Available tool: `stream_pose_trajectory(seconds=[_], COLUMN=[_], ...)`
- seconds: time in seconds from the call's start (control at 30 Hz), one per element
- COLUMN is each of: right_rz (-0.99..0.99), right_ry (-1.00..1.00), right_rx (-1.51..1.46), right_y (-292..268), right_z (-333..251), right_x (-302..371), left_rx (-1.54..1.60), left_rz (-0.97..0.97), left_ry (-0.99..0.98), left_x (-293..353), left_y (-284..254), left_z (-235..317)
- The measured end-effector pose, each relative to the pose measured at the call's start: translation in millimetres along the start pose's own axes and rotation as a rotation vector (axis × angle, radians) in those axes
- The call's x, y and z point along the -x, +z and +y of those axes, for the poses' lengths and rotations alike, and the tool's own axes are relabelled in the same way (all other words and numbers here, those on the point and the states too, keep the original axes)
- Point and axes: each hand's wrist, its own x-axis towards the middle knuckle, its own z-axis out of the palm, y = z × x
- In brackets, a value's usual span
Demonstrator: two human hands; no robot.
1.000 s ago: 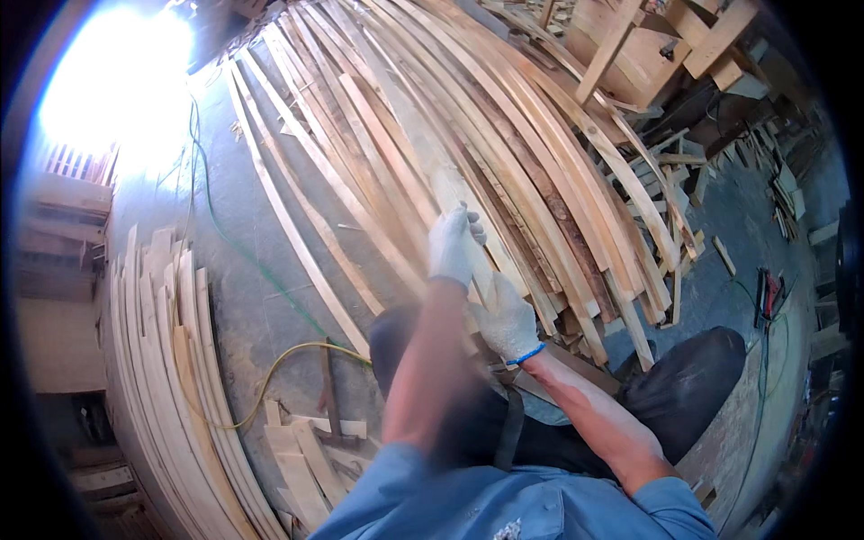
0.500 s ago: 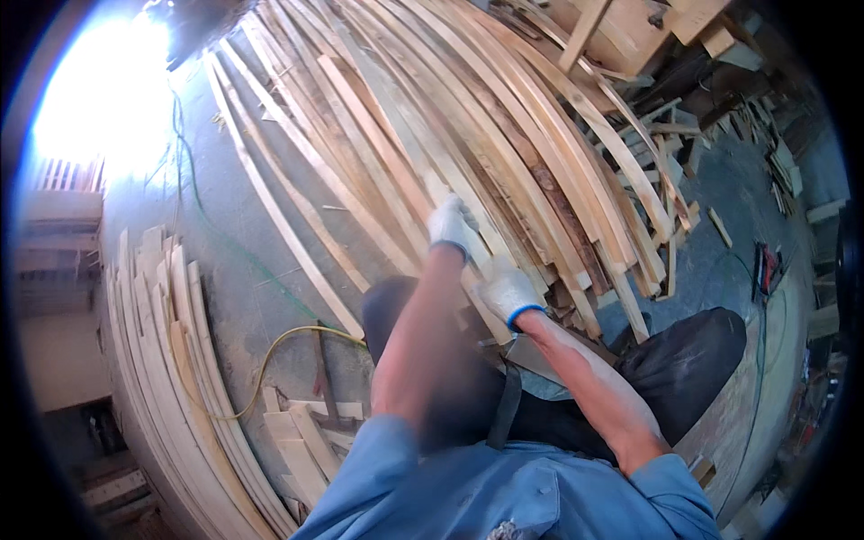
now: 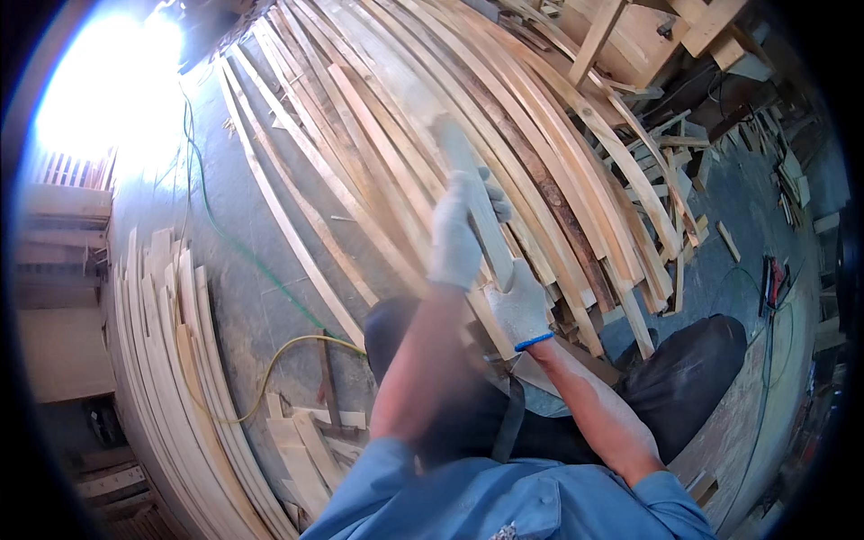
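Note:
Both my hands wear white knit gloves and hold one pale wooden strip [image 3: 486, 220] over a spread of long boards. My left hand [image 3: 457, 232] is wrapped round the strip partway along, its fingers curling over the far side. At the near end, my right hand [image 3: 520, 306], with a blue cuff edge, grips the strip close to its tip. The strip tilts up and away from me; its far part is blurred, so I cannot tell where it ends. Under it lie several long wooden boards [image 3: 549, 162] side by side, running away from me.
On the left lies a stack of thin pale strips [image 3: 153, 360]. Near it are a hammer-like tool [image 3: 328, 382], short offcuts [image 3: 301, 450] and a yellow hose [image 3: 270, 369]. Scrap wood [image 3: 679, 144] heaps at the far right, with red-handled pliers [image 3: 772, 281] below it.
The strip has come up off the boards and now stands out above them. My left hand has risen with it and turned; my right hand stays at the near end.

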Motion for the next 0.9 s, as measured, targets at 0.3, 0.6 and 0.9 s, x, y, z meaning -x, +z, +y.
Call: stream_pose_trajectory(seconds=[0.3,0.6,0.9], right_rz=[-0.433,-0.955,-0.815], right_ry=[-0.386,0.761,0.517], right_rx=[-0.331,-1.294,-0.812], right_y=[-28,-98,-180], right_z=[64,33,-1], right_x=[66,87,122], left_rx=[0.041,0.223,0.117], left_rz=[0.226,-0.073,0.107], left_ry=[-0.200,-0.196,-0.118], left_x=[-100,-77,-80], left_y=[-105,-56,-101], left_z=[-37,1,29])
